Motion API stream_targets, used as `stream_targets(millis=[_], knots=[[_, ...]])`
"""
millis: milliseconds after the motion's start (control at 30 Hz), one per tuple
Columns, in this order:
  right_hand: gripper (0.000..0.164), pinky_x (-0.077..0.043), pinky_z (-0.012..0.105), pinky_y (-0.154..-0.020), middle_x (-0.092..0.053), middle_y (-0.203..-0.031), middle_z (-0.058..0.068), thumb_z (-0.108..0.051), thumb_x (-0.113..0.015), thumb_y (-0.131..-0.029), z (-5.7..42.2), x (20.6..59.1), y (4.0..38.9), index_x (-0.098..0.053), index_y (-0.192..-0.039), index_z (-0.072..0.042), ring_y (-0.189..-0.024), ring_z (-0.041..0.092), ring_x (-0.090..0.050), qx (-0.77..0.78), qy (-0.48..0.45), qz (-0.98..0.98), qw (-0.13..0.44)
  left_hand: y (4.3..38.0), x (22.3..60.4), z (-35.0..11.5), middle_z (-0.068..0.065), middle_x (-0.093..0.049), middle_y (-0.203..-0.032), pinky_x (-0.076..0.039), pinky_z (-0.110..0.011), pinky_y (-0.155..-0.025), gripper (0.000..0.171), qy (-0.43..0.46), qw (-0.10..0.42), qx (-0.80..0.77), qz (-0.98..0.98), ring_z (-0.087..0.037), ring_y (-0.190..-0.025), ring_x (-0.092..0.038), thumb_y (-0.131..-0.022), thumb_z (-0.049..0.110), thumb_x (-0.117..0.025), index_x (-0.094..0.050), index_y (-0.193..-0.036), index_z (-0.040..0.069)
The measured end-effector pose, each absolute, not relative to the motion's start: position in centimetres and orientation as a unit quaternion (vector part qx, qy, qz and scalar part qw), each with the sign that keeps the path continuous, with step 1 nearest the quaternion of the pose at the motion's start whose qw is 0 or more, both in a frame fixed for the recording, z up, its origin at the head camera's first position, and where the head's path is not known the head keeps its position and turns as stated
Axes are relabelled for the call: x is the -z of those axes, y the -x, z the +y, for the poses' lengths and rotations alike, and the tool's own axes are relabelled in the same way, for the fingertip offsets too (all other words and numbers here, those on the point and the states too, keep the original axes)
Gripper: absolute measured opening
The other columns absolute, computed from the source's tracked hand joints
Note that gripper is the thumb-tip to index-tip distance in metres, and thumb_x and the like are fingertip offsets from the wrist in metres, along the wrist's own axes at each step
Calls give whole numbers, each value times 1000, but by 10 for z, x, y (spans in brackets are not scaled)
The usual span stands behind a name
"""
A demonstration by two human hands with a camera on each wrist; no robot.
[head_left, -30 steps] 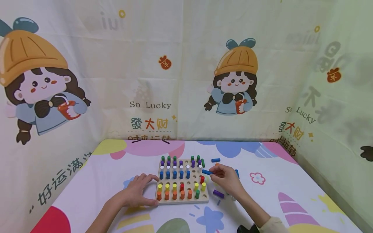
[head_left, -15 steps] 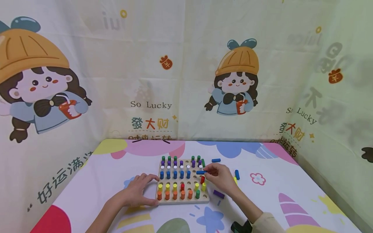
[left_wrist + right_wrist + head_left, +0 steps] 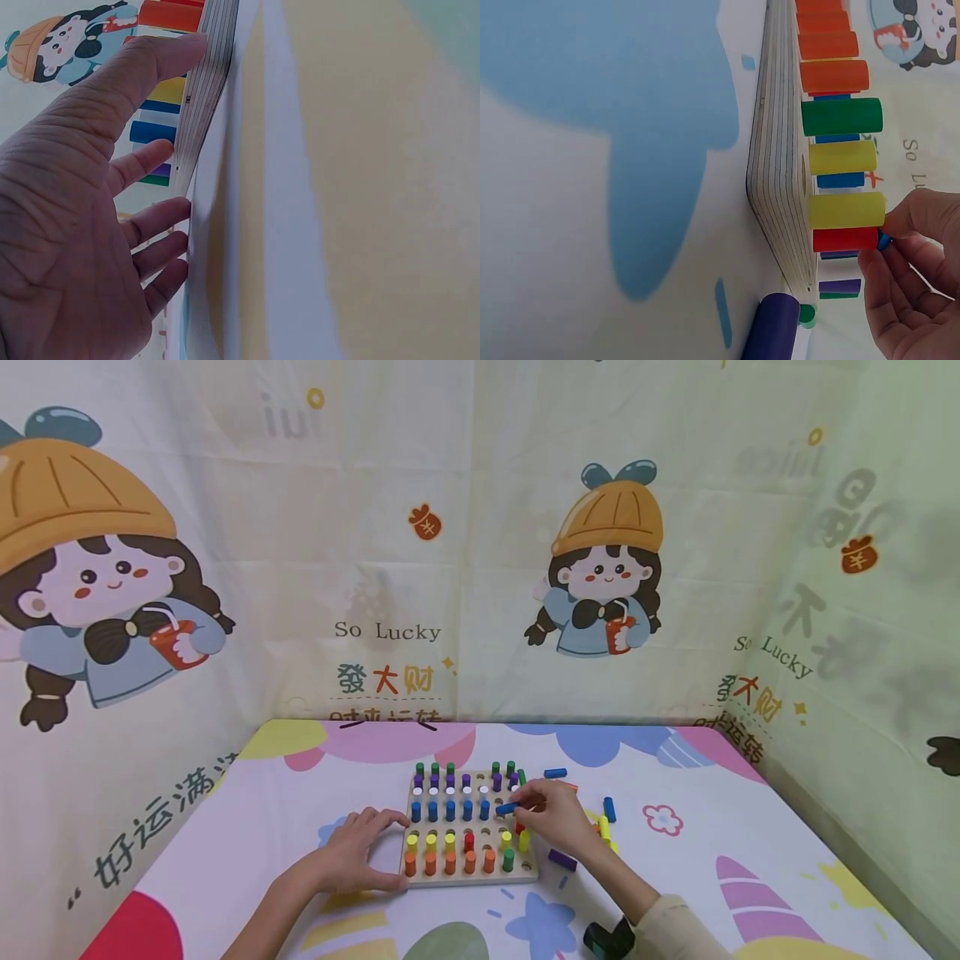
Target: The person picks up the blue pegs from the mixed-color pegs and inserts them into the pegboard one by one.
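Observation:
A wooden pegboard (image 3: pixel 472 882) stands on the table with rows of orange, yellow, blue, white, purple and green pegs. A red peg (image 3: pixel 468 842) sits in its yellow row. With thumb and forefinger, my left hand (image 3: pixel 352 852) touches the board's left edge. The left wrist view shows the thumb at the board's side (image 3: pixel 214 60), the other fingers extended. Over the right part of the board, my right hand (image 3: pixel 558 817) pinches a blue peg (image 3: pixel 506 808), lying nearly level beside the blue row. In the right wrist view, only a bit of that peg shows behind a red peg (image 3: pixel 845 239).
Loose pegs lie right of the board: a purple peg (image 3: pixel 562 860), a blue peg (image 3: pixel 556 772), another blue peg (image 3: pixel 609 810) and a yellow peg (image 3: pixel 603 827). A black object (image 3: pixel 609 938) is by the right sleeve. Patterned cloth walls (image 3: pixel 480 568) surround the table.
My right hand has moved left with the blue peg, from the board's right edge to over the end of the blue row. My left hand has stayed at the board's edge.

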State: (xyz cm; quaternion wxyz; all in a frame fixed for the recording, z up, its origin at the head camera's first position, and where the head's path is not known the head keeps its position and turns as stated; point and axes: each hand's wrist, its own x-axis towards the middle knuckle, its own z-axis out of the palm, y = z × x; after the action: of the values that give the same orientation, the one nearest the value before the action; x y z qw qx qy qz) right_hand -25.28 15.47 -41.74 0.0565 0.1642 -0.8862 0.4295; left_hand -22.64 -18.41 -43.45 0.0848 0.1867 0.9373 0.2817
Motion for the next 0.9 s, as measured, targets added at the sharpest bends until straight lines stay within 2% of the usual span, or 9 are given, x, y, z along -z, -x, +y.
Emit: stream_targets(millis=[200, 700, 900], knots=[[13, -58, 29, -78, -71, -94, 0, -2, -75, -90, 152, 417, 254, -72, -102, -5, -86, 15, -66, -433, -159, -886, 46, 226, 435, -184, -5, -50, -129, -39, -69, -99, 72, -182, 88, -282, 938, -31, -117, -44, -73, 50, -90, -52, -132, 35], [16, -58, 29, -80, -70, -96, 2, -3, -77, -90, 145, 421, 256, -70, -105, -5, -88, 16, -67, -443, -163, -878, 70, 226, 436, -183, -6, -51, -129, -40, -69, -98, 71, -180, 91, -282, 938, -32, -117, -44, -72, 53, -89, -53, -131, 34], [15, -55, 24, -77, -70, -94, -1, -4, -77, -90, 145, 417, 255, -71, -103, -7, -89, 16, -67, -440, -163, -879, 86, 225, 434, -182, -6, -51, -131, -40, -69, -99, 71, -175, 92, -281, 939, -32, -118, -45, -73, 51, -89, -52, -131, 34]])
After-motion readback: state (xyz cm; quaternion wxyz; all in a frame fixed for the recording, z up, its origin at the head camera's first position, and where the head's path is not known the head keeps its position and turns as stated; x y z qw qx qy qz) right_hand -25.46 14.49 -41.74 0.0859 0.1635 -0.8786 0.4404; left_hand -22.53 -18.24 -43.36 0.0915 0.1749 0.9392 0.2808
